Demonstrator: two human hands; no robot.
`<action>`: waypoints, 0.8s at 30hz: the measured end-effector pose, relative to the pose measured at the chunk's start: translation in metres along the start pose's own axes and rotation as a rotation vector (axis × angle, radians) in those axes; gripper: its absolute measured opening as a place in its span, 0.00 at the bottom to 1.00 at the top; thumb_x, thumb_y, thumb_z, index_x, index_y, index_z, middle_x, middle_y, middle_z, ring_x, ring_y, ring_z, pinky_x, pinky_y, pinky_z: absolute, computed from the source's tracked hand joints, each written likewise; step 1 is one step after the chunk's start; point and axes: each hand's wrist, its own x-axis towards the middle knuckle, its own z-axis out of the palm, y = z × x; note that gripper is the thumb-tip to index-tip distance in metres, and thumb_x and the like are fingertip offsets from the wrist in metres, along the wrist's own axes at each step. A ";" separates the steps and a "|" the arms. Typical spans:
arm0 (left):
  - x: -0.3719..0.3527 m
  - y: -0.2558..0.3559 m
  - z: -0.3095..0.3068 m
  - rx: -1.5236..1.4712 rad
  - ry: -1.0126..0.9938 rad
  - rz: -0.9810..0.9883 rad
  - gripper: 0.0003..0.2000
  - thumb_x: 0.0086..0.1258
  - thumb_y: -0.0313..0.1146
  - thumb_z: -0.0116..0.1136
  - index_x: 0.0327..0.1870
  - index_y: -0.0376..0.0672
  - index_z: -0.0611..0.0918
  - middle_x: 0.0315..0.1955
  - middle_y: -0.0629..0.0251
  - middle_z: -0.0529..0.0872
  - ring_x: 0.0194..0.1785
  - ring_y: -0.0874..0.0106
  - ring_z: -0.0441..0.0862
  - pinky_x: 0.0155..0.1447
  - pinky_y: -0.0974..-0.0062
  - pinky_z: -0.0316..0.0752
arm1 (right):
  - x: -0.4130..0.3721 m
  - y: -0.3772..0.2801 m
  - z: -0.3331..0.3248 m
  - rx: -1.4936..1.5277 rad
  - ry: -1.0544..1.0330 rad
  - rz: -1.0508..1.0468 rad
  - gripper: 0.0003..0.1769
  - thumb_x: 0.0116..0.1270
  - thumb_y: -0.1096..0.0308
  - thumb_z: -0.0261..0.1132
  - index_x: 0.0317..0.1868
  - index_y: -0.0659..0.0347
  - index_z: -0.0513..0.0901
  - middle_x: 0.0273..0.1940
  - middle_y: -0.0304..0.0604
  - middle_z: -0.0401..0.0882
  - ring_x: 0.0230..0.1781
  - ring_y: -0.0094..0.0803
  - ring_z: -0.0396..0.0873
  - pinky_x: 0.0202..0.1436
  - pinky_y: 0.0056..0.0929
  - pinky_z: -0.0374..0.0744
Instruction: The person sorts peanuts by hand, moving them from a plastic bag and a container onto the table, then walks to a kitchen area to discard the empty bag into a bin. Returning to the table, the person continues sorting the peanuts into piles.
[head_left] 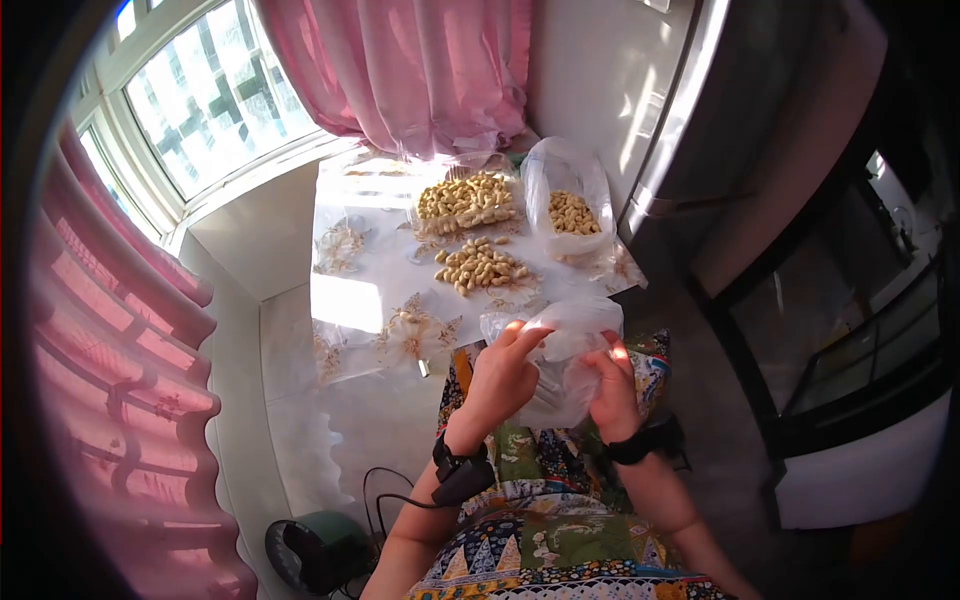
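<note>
Between my two hands is a thin, see-through plastic bag (568,385), held above my lap close to the table's front edge. My left hand (503,375) pinches its upper left side, fingers bent inward. On the other side, my right hand (612,385) grips the bag with thumb and fingers. Just beyond the bag, a loose pile of peanuts (480,267) in their shells lies on the tablecloth. Behind it sits a clear container of peanuts (465,203). To its right, a white plastic bag (568,160) stands partly filled with more peanuts (574,213).
A flowered tablecloth (410,335) covers the table, which stands against the wall below a pink curtain (400,70). A bright window (215,90) is at the upper left. On the floor at lower left is a dark green round object (335,545) with cables nearby.
</note>
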 end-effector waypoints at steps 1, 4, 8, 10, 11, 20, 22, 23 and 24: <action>-0.005 -0.002 -0.004 -0.003 0.014 -0.008 0.32 0.56 0.14 0.52 0.66 0.46 0.82 0.47 0.53 0.85 0.46 0.52 0.86 0.45 0.61 0.81 | -0.002 0.003 0.001 -0.013 -0.009 0.006 0.26 0.66 0.83 0.63 0.64 0.58 0.80 0.54 0.38 0.85 0.50 0.30 0.83 0.55 0.30 0.84; -0.011 -0.011 -0.021 -0.087 0.089 -0.076 0.29 0.58 0.15 0.52 0.64 0.47 0.81 0.48 0.52 0.84 0.46 0.47 0.85 0.48 0.55 0.81 | 0.002 0.012 0.000 -0.340 -0.122 -0.143 0.12 0.68 0.80 0.68 0.50 0.63 0.89 0.51 0.37 0.87 0.45 0.25 0.83 0.52 0.24 0.82; -0.012 -0.026 -0.047 -0.187 0.166 -0.165 0.30 0.59 0.15 0.51 0.65 0.44 0.80 0.46 0.53 0.84 0.48 0.48 0.84 0.50 0.57 0.80 | 0.012 0.015 0.022 -0.813 -0.338 -0.176 0.10 0.69 0.78 0.68 0.48 0.64 0.93 0.42 0.37 0.91 0.47 0.22 0.83 0.54 0.23 0.80; -0.011 -0.035 -0.061 -0.199 0.210 -0.182 0.30 0.59 0.14 0.51 0.66 0.44 0.80 0.45 0.53 0.84 0.48 0.49 0.84 0.50 0.58 0.80 | 0.021 0.019 0.038 -0.976 -0.420 -0.262 0.12 0.68 0.77 0.70 0.50 0.64 0.93 0.44 0.38 0.90 0.47 0.25 0.84 0.55 0.26 0.80; -0.009 -0.039 -0.070 -0.172 0.242 -0.164 0.30 0.59 0.14 0.51 0.66 0.44 0.80 0.44 0.54 0.84 0.47 0.50 0.84 0.50 0.59 0.79 | 0.025 0.021 0.045 -1.125 -0.487 -0.357 0.14 0.66 0.76 0.72 0.52 0.63 0.93 0.45 0.40 0.90 0.48 0.27 0.84 0.57 0.28 0.81; -0.013 -0.059 -0.133 0.027 0.313 -0.222 0.31 0.56 0.11 0.53 0.62 0.47 0.86 0.36 0.59 0.80 0.36 0.63 0.81 0.38 0.68 0.77 | 0.080 0.024 0.094 -1.571 -0.458 -0.659 0.28 0.56 0.77 0.64 0.61 0.65 0.83 0.49 0.62 0.83 0.50 0.63 0.81 0.55 0.51 0.80; -0.017 -0.060 -0.138 0.036 0.366 -0.176 0.29 0.55 0.11 0.54 0.56 0.49 0.90 0.37 0.61 0.80 0.32 0.65 0.79 0.35 0.69 0.75 | 0.091 0.025 0.098 -1.583 -0.435 -0.698 0.30 0.57 0.77 0.62 0.63 0.64 0.81 0.52 0.63 0.82 0.51 0.64 0.80 0.56 0.52 0.79; -0.020 -0.061 -0.141 0.047 0.375 -0.187 0.29 0.55 0.11 0.54 0.56 0.49 0.90 0.37 0.61 0.80 0.32 0.65 0.79 0.35 0.69 0.75 | 0.095 0.027 0.101 -1.600 -0.403 -0.737 0.31 0.58 0.78 0.60 0.65 0.64 0.80 0.56 0.64 0.81 0.53 0.65 0.79 0.57 0.53 0.79; -0.024 -0.062 -0.143 0.023 0.332 -0.198 0.29 0.54 0.10 0.55 0.53 0.50 0.91 0.40 0.62 0.80 0.31 0.66 0.77 0.35 0.70 0.75 | 0.094 0.027 0.112 -1.507 -0.408 -0.795 0.29 0.59 0.79 0.57 0.64 0.66 0.78 0.60 0.67 0.78 0.56 0.67 0.77 0.58 0.56 0.77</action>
